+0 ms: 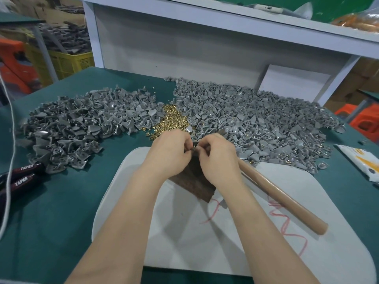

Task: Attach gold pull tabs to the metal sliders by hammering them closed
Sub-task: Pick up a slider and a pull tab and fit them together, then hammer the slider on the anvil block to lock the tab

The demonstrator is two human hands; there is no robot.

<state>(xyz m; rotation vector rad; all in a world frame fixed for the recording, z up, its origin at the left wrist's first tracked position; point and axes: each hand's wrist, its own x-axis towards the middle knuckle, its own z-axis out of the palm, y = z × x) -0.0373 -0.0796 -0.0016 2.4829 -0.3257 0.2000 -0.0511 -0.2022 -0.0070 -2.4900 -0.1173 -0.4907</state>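
Note:
My left hand (171,151) and my right hand (217,155) meet over the far end of a dark wooden block (194,184) that lies on a white board (184,232). Both pinch a small grey metal slider (194,146) between their fingertips; most of it is hidden by the fingers. A heap of small gold tabs (170,119) lies just beyond the hands. Grey metal sliders fill a left pile (82,124) and a larger right pile (256,119). A hammer with a wooden handle (283,197) lies on the board to the right of my right hand, its head hidden.
Black pliers with red-lettered handles (22,175) and a white cord (10,140) lie at the left edge of the green table. A white and yellow packet (361,160) sits at the right. A white shelf unit (184,48) stands behind the piles.

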